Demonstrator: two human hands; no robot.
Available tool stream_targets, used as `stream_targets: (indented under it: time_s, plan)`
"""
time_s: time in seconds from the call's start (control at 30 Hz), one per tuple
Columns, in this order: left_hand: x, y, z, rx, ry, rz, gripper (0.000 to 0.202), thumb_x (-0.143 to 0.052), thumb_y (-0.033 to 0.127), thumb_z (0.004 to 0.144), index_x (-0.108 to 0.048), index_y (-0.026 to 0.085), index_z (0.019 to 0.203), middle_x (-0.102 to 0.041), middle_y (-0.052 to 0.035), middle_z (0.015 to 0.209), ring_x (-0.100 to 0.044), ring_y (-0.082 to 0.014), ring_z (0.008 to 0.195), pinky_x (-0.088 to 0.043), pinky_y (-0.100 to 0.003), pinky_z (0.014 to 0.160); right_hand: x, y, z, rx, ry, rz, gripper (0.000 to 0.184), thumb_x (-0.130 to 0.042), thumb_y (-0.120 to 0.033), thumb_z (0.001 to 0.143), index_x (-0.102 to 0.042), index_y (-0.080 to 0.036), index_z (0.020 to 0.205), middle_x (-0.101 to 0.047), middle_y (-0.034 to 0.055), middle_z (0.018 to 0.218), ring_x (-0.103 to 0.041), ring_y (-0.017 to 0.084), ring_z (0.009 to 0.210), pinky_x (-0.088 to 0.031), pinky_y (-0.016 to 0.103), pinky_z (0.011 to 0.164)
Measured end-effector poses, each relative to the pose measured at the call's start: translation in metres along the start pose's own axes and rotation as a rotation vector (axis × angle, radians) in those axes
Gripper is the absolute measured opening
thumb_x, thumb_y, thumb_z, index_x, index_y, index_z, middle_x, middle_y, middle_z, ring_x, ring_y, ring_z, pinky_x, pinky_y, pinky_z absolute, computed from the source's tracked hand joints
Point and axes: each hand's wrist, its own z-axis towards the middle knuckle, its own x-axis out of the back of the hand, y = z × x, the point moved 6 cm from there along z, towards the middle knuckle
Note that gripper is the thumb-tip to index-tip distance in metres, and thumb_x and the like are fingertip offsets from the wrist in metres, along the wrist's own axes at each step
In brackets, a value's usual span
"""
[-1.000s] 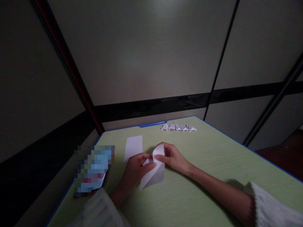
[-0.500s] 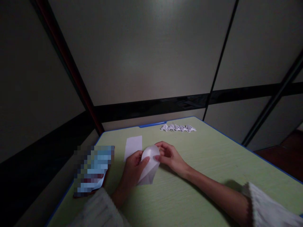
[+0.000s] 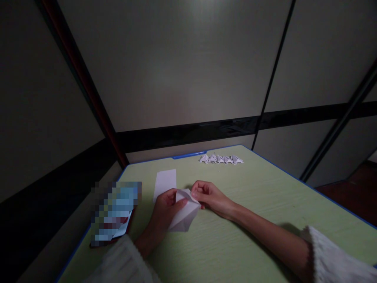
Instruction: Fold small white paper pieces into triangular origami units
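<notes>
— What is laid on the pale green table top (image 3: 265,220)?
— A flat white sheet (image 3: 165,184) is laid toward the far left part. A row of small folded white pieces (image 3: 220,159) is lined up near the far edge, well apart from the sheet.
— And at the left?
— A flat object (image 3: 113,212) with a dark red edge is set by the left rim; its face is blurred and cannot be made out.
— What is seen around and behind?
— The table is bordered by a blue rim (image 3: 190,155). Grey wall panels (image 3: 182,70) are crossed by a black band (image 3: 188,131), and a reddish-brown post (image 3: 85,86) is seen slanting at the left. A dark floor (image 3: 353,188) is glimpsed at the far right.
</notes>
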Motion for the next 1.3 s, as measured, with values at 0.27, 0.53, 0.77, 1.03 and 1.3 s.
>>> stream_targets:
  time_s: [0.27, 0.53, 0.77, 1.03, 1.3]
  plan:
    - [-0.005, -0.001, -0.002, 0.032, -0.041, -0.046, 0.024, -0.066, 0.023, 0.047, -0.057, 0.012, 0.065, -0.061, 0.0002, 0.057, -0.052, -0.0112, 0.047, -0.037, -0.020, 0.043, -0.005, -0.002, -0.002, -0.042, -0.063, -0.205, 0.037, -0.058, -0.045, 0.061, -0.041, -0.013, 0.053, -0.039, -0.0085, 0.038, -0.032, 0.001, 0.033, -0.020, 0.014, 0.034]
    - [-0.003, -0.005, 0.000, 0.033, -0.045, -0.041, 0.023, -0.066, 0.024, 0.049, -0.056, 0.012, 0.065, -0.060, 0.0000, 0.057, -0.052, -0.0108, 0.046, -0.037, -0.020, 0.043, -0.005, 0.003, -0.003, -0.067, -0.114, -0.279, 0.042, -0.052, -0.052, 0.063, -0.042, -0.013, 0.050, -0.039, -0.0078, 0.038, -0.032, 0.001, 0.033, -0.023, 0.014, 0.035]
    - [0.004, 0.004, -0.002, -0.038, 0.060, -0.030, 0.018, -0.063, 0.021, 0.052, -0.055, 0.012, 0.066, -0.060, 0.0005, 0.057, -0.051, -0.0101, 0.047, -0.038, -0.019, 0.044, -0.006, 0.005, -0.004, -0.138, -0.145, -0.301, 0.044, -0.049, -0.053, 0.064, -0.047, -0.011, 0.051, -0.047, -0.0043, 0.041, -0.038, 0.002, 0.034, -0.028, 0.015, 0.036]
    - [0.011, 0.013, -0.004, -0.123, 0.176, 0.048, 0.014, -0.062, 0.021, 0.053, -0.056, 0.013, 0.062, -0.059, 0.0014, 0.056, -0.051, -0.0100, 0.049, -0.037, -0.018, 0.044, -0.005, 0.004, -0.002, -0.080, -0.097, -0.254, 0.040, -0.050, -0.050, 0.066, -0.045, -0.012, 0.052, -0.045, -0.0054, 0.041, -0.036, 0.002, 0.034, -0.026, 0.015, 0.035]
    - [0.016, 0.014, -0.004, -0.150, 0.236, 0.075, 0.016, -0.062, 0.023, 0.053, -0.056, 0.012, 0.063, -0.058, 0.0023, 0.055, -0.050, -0.0093, 0.047, -0.037, -0.018, 0.043, -0.004, 0.000, -0.003, 0.035, -0.050, -0.249, 0.034, -0.050, -0.043, 0.070, -0.048, -0.012, 0.059, -0.045, -0.0050, 0.045, -0.037, 0.002, 0.038, -0.026, 0.015, 0.038]
